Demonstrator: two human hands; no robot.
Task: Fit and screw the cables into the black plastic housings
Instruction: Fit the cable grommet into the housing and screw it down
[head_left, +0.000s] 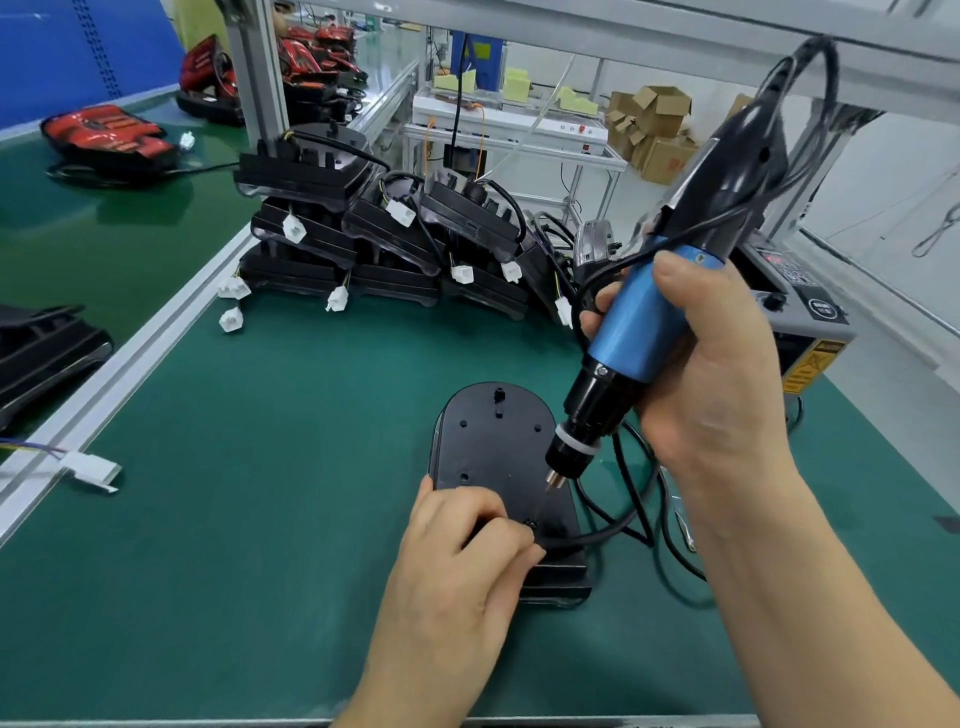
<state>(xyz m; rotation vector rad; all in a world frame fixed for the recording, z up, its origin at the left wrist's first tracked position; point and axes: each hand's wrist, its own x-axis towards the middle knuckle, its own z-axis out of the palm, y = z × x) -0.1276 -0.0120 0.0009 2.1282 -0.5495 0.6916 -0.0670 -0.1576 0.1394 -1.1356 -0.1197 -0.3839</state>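
A black plastic housing (493, 447) lies flat on the green mat in front of me. A black cable (592, 538) leaves its near right side. My left hand (467, 540) rests on the housing's near end, fingers curled and pinching at the cable clamp beside a small screw (531, 524). My right hand (711, 374) grips a blue and black electric screwdriver (639, 327), tilted, its thin bit reaching down to that screw.
A pile of black housings (384, 244) with white connectors is stacked behind. A grey machine (800, 306) stands at the right. Red units (104, 135) lie on the conveyor at left, beyond an aluminium rail (156, 332). A white connector (91, 467) lies at left.
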